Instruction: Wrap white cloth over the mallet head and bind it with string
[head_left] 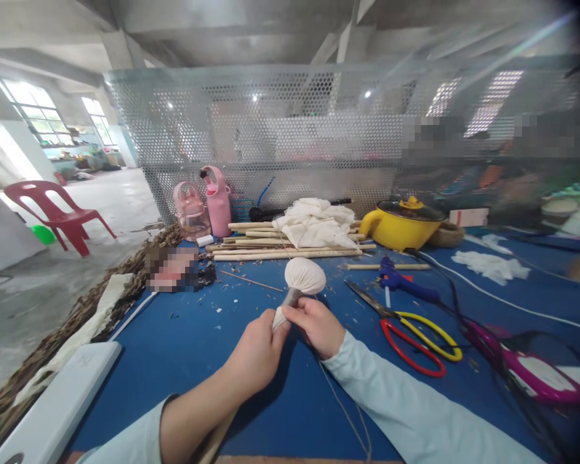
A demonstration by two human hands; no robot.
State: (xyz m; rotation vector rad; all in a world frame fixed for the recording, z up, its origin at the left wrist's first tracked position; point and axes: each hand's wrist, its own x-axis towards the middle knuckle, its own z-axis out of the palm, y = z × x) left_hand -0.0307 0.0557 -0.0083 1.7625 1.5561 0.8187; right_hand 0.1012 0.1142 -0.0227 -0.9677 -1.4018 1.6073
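Note:
A stick with a round head covered in gathered white cloth (305, 276) points away from me above the blue table. A grey band (290, 297) circles its neck just below the head. My left hand (257, 345) is closed around the cloth-wrapped handle, and the bare stick shows below my wrist. My right hand (316, 324) pinches at the neck, its thumb on the white cloth below the band; the fingertips partly cover what they grip. A thin string (341, 399) hangs from near my right hand to the table's front edge.
Scissors (408, 332), a blue glue gun (406, 283) and a magenta device (526, 367) lie to the right. Wooden sticks (290, 253), crumpled white cloth (319, 222), pink bottles (218, 203) and a yellow pot (403, 225) stand behind. A white power strip (62, 399) lies left.

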